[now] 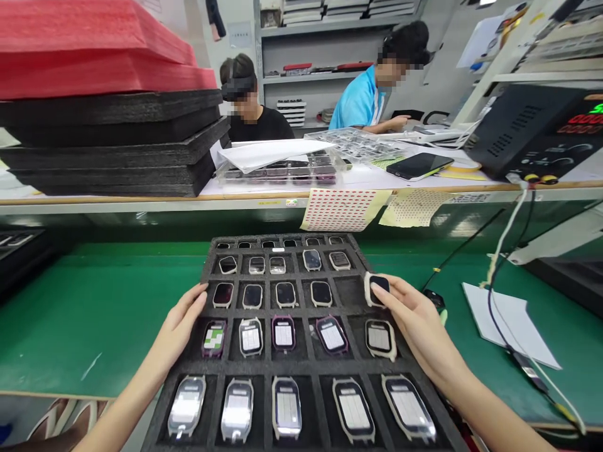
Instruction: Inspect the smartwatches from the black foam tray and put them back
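A black foam tray with rows of square compartments lies before me, its far end over the green mat. Most compartments in view hold a strapless smartwatch, some with pale cases, some purple, several with lit white screens. Between thumb and fingers, my right hand pinches a pale-framed smartwatch at the tray's right edge. Left of that watch, one compartment shows bare foam. My left hand rests along the tray's left edge, fingers touching its side; whether they grip it is hard to see.
Stacked black foam and red foam rise at the left of the shelf. A phone and a power supply stand at right. Cables hang over white paper. Two people sit across.
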Tool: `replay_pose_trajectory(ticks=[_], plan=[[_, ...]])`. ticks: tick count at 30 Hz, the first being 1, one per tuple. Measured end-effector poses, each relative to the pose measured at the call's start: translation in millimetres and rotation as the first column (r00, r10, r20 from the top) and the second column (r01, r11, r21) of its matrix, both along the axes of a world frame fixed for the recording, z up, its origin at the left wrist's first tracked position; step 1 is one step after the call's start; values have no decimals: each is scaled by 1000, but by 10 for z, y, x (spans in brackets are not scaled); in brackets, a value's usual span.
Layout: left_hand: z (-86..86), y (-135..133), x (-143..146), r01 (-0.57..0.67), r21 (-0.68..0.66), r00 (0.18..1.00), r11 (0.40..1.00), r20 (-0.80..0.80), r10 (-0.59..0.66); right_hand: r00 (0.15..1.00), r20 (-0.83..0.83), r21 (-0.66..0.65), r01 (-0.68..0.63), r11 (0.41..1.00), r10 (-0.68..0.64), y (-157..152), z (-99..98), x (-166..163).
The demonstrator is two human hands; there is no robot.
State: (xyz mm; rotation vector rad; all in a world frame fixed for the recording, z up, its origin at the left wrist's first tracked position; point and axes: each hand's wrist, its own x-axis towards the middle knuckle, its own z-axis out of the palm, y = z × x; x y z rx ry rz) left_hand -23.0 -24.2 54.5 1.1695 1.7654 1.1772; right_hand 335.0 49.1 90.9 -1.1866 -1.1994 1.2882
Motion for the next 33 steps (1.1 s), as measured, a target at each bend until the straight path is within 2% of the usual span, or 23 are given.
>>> replay_pose_trajectory(ticks=[3, 5, 6, 9, 12, 15, 18, 20, 22, 23, 25, 27, 30, 33], plan=[[-56, -109, -4, 30, 87, 948, 996, -318, 0, 999, 29, -45, -33, 998, 34, -138, -24, 25], [-35, -84, 21, 83, 164, 830, 983, -558, 23, 996, 85, 29, 0, 1000, -3, -88, -45, 42], [-6, -44, 40, 128, 162, 764, 978, -645, 7, 993, 114, 101, 28, 994, -40, -24, -46, 48], [97, 118, 104, 243, -7, 641, 970, -749, -166, 985, 149, 304, 35, 952, -84, 225, 17, 34], [152, 233, 115, 213, -91, 651, 973, -729, -211, 991, 110, 321, -103, 941, 71, 383, 157, -58], [162, 273, 51, 251, -103, 728, 963, -635, -257, 966, 38, 225, -257, 940, 255, 392, 290, -214], [206, 288, 10, 289, -42, 812, 957, -519, -268, 910, -59, 142, -400, 906, 411, 364, 372, -372], [275, 311, 53, 303, 70, 902, 950, -343, -262, 849, -137, 98, -501, 860, 511, 376, 405, -463], [367, 358, 160, 306, 178, 952, 935, -66, -299, 790, -205, 63, -578, 813, 578, 415, 420, -548], [415, 391, 230, 295, 215, 945, 931, 79, -317, 771, -228, 54, -599, 799, 594, 439, 419, -589], [504, 472, 385, 273, 253, 880, 928, 323, -347, 756, -252, 56, -611, 789, 604, 485, 397, -663], [569, 559, 532, 271, 266, 793, 925, 482, -371, 753, -264, 74, -608, 791, 603, 518, 352, -714], [600, 663, 696, 284, 242, 726, 928, 578, -373, 746, -275, 87, -608, 789, 606, 534, 268, -722], [557, 705, 770, 317, 204, 757, 926, 535, -376, 721, -292, 98, -631, 769, 628, 533, 202, -669]])
